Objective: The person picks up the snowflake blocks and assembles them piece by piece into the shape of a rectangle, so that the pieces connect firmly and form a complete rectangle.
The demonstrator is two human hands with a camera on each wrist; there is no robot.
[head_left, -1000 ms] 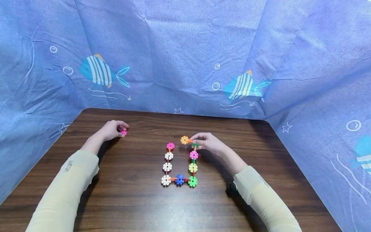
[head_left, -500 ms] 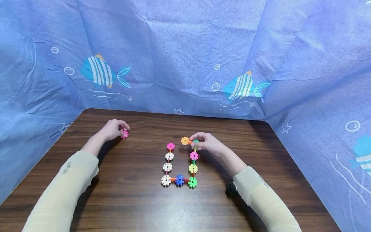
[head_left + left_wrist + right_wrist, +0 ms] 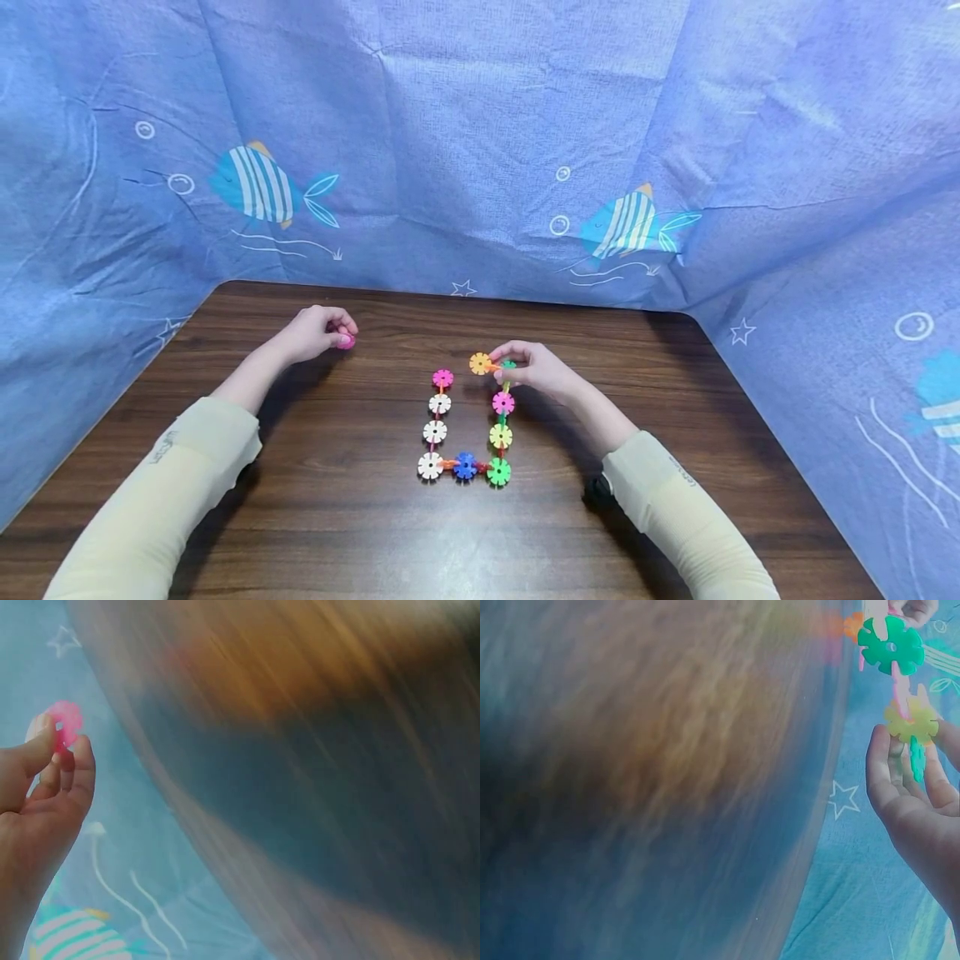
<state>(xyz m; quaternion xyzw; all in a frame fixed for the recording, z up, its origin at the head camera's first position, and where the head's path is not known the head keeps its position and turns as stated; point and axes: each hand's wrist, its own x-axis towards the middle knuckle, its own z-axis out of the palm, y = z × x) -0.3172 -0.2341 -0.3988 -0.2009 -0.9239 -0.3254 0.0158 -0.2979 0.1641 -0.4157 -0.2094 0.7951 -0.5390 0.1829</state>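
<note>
My left hand (image 3: 318,332) pinches a pink interlocking disc (image 3: 346,342) between thumb and fingertips over the left back of the table. In the left wrist view the notched pink disc (image 3: 66,722) shows at the fingertips. A chain of colourful notched discs forms a U, with a green disc (image 3: 498,472), a blue disc (image 3: 465,466) and a white disc (image 3: 431,466) along its near side. My right hand (image 3: 543,372) grips this chain at its far right corner, beside an orange disc (image 3: 480,363) that points left. A pink disc (image 3: 443,378) ends the left side.
The chain lies mid-table on the dark wood table (image 3: 337,517). A blue fish-print cloth (image 3: 465,150) hangs behind and at both sides. Something black (image 3: 597,490) shows beside the right sleeve. Both wrist views are largely blurred wood.
My left hand has moved right, carrying the pink disc nearer the chain, and the disc has turned in the fingers. The right hand and the chain stay almost where they were.
</note>
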